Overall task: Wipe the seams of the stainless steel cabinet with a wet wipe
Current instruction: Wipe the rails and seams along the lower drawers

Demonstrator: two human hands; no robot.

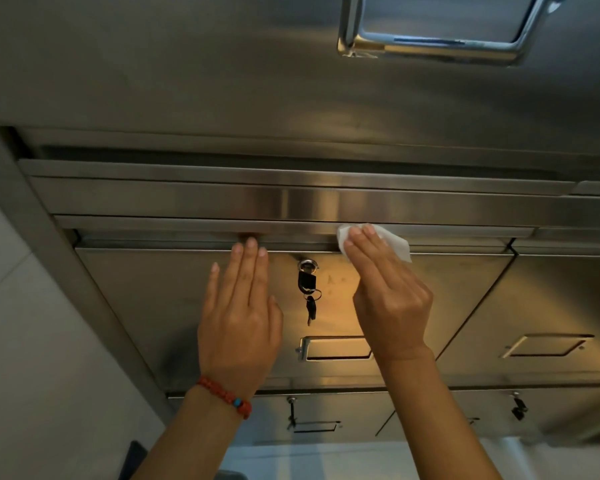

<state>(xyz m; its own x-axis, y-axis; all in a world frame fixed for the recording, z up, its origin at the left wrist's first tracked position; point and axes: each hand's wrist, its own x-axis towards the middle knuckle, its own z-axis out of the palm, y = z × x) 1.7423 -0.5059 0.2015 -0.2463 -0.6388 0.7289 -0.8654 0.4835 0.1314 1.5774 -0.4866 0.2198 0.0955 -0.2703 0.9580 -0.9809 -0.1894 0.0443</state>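
A red bead bracelet (226, 396) circles the left wrist, nearest of all. Above it the left hand (239, 313) lies flat with straight fingers on the drawer front (160, 299) of the stainless steel cabinet (222, 81), left of the lock (307, 265); its fingertips reach the seam (174, 244) along the drawer's top edge. From the lock hangs a black key (307, 280) with a second key (311, 310) on a ring beneath it, between the two hands. Below the lock sits a label frame (333, 348), its right end hidden by the right wrist. The right hand (385, 292), right of the lock, presses a white wet wipe (395, 242) against the same seam with extended fingers; the wipe sticks out on both sides of the fingertips. Right of the lock, a neighbouring drawer (551, 306) carries its own frame. Beyond the lock, above the seam, run horizontal steel ledges (291, 202), and farthest up a chrome handle (440, 32).
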